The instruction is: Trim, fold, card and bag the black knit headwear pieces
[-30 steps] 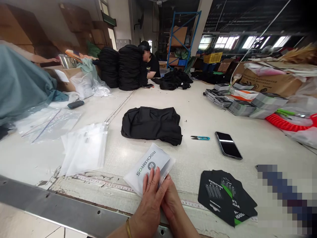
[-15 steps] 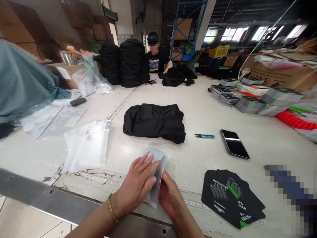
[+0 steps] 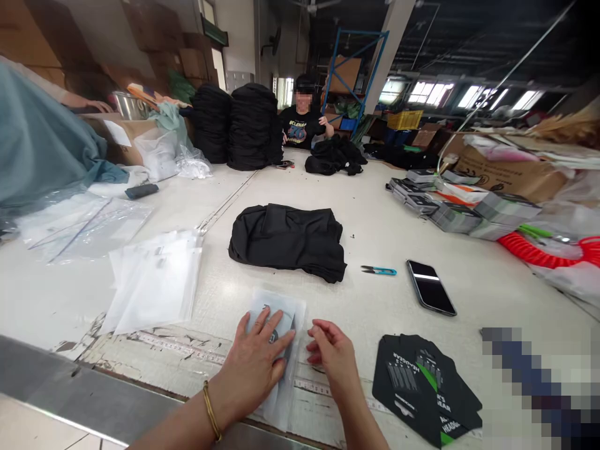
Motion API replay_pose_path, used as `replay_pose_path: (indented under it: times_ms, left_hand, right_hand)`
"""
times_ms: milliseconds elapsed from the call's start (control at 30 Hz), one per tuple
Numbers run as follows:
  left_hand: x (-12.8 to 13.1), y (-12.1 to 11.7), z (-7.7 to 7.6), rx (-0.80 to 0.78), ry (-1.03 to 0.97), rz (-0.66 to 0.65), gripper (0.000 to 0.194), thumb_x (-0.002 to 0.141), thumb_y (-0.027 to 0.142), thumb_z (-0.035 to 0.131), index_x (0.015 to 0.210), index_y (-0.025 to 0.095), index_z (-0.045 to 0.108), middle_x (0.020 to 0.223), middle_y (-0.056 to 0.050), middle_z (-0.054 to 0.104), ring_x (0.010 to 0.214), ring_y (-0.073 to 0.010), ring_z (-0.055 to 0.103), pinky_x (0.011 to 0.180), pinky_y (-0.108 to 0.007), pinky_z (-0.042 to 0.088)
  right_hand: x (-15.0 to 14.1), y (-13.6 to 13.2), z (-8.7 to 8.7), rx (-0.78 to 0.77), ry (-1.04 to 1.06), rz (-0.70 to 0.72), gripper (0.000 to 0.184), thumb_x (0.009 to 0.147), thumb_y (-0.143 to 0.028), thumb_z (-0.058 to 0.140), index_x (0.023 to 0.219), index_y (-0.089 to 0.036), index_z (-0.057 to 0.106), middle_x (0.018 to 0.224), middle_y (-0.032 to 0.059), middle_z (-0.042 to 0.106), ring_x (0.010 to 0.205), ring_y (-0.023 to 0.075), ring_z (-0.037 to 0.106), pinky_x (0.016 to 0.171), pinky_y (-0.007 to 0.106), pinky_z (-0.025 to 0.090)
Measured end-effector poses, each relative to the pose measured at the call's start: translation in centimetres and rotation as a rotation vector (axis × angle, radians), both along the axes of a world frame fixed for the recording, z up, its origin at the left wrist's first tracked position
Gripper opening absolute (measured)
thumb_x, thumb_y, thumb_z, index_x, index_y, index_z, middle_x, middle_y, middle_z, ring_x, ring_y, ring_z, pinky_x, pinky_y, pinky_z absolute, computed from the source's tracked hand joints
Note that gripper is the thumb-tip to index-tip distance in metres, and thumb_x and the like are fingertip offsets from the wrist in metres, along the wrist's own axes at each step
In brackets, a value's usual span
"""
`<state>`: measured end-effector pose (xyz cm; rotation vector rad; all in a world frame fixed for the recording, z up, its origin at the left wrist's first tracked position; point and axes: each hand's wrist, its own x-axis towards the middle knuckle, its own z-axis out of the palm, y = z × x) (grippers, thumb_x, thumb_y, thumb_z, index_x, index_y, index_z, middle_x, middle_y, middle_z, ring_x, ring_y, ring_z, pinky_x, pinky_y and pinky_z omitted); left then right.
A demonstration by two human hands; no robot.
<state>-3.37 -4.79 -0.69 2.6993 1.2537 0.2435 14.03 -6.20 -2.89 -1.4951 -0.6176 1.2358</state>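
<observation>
My left hand point(image 3: 260, 359) lies with spread fingers on a frosted plastic bag point(image 3: 281, 406) near the table's front edge. Grey printing shows through between the fingers, and something grey-blue is inside the bag. Just right of the bag, my right hand point(image 3: 330, 350) is raised with its fingers curled and apart, holding nothing that I can see. Beyond the bag lies a folded black garment point(image 3: 288, 240). To the left are several overlapping frosted bags point(image 3: 154, 281). Dark headgear cards point(image 3: 412, 387) are fanned out to the right of my right hand.
Blue thread snips point(image 3: 379, 270) and a phone point(image 3: 431, 286) lie on the right. Farther back are stacked packs of cards point(image 3: 457, 215) and a red coiled hose point(image 3: 539, 249). Tall black fabric piles point(image 3: 253, 128) stand near a co-worker point(image 3: 304, 125). A measuring tape point(image 3: 312, 386) runs along the front.
The bag has been turned upright and laid flatter under my left hand. My right hand has let go of its edge and moved right. The co-worker has sat up and raised a hand.
</observation>
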Motion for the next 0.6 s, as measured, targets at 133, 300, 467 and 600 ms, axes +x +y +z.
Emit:
replay_pose_path:
  times_ms: [133, 300, 467, 600]
  left_hand:
    - [1.5, 2.9, 2.4, -0.096, -0.037, -0.037, 0.025, 0.076, 0.035, 0.058, 0.101, 0.034, 0.066, 0.116, -0.006, 0.055, 0.111, -0.0306, 0.047, 0.092, -0.054, 0.032]
    - [4.3, 8.5, 2.6, -0.108, -0.109, 0.039, 0.029, 0.087, 0.036, 0.044, 0.104, 0.025, 0.065, 0.111, -0.007, 0.059, 0.106, -0.0233, 0.050, 0.092, -0.041, 0.036]
    - [6.1, 9.6, -0.6, -0.115, -0.053, 0.043, 0.034, 0.090, 0.028, 0.035, 0.078, 0.016, 0.065, 0.084, -0.009, 0.063, 0.085, -0.0223, 0.056, 0.081, -0.036, 0.041]
    - [6.0, 9.0, -1.6, -0.081, -0.056, 0.044, 0.035, 0.093, 0.027, 0.030, 0.082, 0.015, 0.061, 0.088, -0.009, 0.061, 0.087, -0.0223, 0.054, 0.082, -0.036, 0.040]
  right_hand:
    - [1.5, 2.5, 0.3, 0.031, -0.134, 0.063, 0.032, 0.065, -0.037, 0.066, 0.087, -0.015, 0.059, 0.071, 0.0020, 0.062, 0.050, 0.0132, 0.057, 0.034, 0.023, 0.045]
    - [1.2, 5.0, -1.0, 0.012, -0.190, 0.108, 0.026, 0.071, -0.042, 0.056, 0.070, -0.016, 0.056, 0.067, 0.0008, 0.060, 0.032, 0.0066, 0.045, 0.023, 0.019, 0.030]
    - [1.4, 5.0, -1.6, 0.018, -0.214, 0.161, 0.029, 0.074, -0.043, 0.051, 0.066, -0.016, 0.054, 0.066, -0.0002, 0.058, 0.031, 0.0046, 0.042, 0.023, 0.017, 0.028]
    - [1.7, 5.2, -1.7, -0.001, -0.241, 0.209, 0.028, 0.076, -0.043, 0.049, 0.070, -0.017, 0.056, 0.070, 0.0000, 0.060, 0.030, 0.0053, 0.044, 0.023, 0.018, 0.027]
